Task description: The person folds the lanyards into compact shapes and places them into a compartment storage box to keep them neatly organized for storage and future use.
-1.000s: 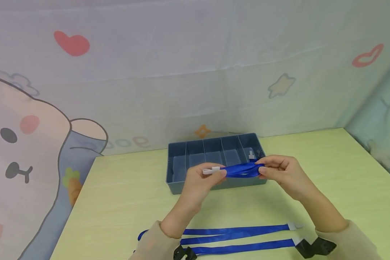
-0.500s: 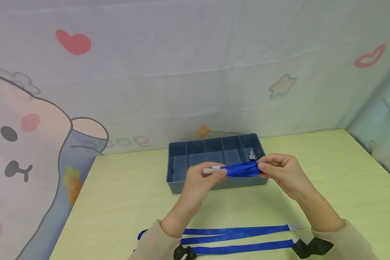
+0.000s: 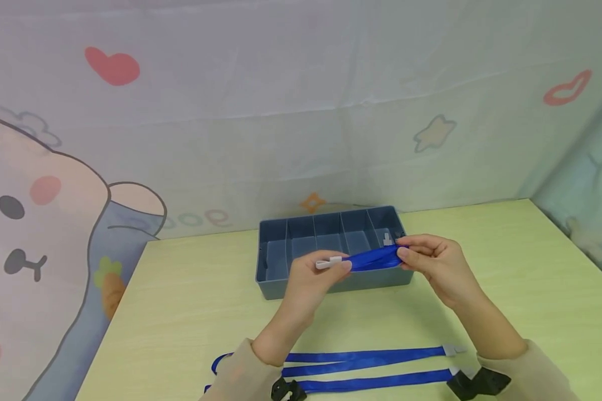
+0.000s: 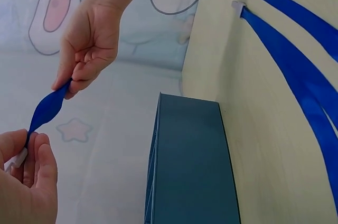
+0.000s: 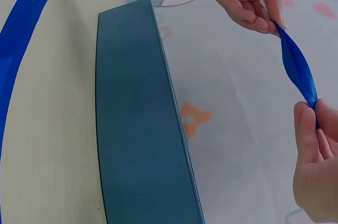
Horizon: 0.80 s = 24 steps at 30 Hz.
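Note:
A folded blue lanyard (image 3: 373, 258) is stretched between the two hands, above the front of a blue-grey divided tray (image 3: 376, 280). At its left end my left hand (image 3: 306, 281) pinches it between thumb and fingers, and a white clip (image 3: 326, 263) sticks out there. My right hand (image 3: 438, 270) pinches the other end. From the left wrist view, the blue band (image 4: 48, 109) looks gathered at both ends and wider in the middle. Behind the right fingertips, a white clip (image 3: 387, 240) shows at the tray's rightmost compartment.
Two more blue lanyards lie along the table's near side, the farther one (image 3: 366, 355) doubled and the nearer one (image 3: 376, 384) partly behind the left sleeve. Their white ends point right. A printed cloth (image 3: 281, 139) hangs behind the tray.
My right hand has risen slightly and its fingertips have come closer together on the lanyard's end. The left hand keeps its pinch, shifted a touch right. Tray and table lanyards stay put.

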Each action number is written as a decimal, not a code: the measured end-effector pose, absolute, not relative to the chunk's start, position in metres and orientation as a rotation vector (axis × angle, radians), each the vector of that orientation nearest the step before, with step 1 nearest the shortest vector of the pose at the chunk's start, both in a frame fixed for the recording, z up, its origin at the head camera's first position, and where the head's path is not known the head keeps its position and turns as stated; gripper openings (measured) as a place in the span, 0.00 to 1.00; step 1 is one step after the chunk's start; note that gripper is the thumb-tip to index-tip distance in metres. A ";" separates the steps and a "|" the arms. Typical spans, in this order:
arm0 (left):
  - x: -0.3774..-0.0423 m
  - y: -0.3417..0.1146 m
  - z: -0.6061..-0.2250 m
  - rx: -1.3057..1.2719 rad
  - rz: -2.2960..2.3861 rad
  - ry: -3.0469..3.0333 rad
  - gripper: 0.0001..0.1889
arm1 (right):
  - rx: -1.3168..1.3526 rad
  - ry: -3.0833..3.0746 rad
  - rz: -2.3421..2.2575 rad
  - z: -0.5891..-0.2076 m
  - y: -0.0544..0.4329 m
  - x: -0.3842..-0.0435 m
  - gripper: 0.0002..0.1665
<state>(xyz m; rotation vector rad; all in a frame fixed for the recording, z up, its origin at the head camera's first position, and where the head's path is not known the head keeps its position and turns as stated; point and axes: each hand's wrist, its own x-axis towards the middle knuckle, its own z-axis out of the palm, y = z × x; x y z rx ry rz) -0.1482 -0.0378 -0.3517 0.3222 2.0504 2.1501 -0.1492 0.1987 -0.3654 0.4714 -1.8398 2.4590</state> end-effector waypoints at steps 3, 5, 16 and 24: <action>-0.147 -0.037 -0.354 0.321 2.136 2.068 0.10 | 0.347 -1.975 2.341 -0.365 0.198 -0.148 0.15; -0.147 -0.037 -0.355 0.325 2.126 2.081 0.10 | 0.276 -2.053 2.270 -0.364 0.198 -0.147 0.13; -0.148 -0.032 -0.360 0.308 2.137 2.086 0.10 | 0.106 -2.307 1.752 -0.364 0.189 -0.144 0.17; -0.145 -0.026 -0.357 0.313 2.157 2.109 0.09 | 0.232 -2.184 1.265 -0.366 0.179 -0.139 0.06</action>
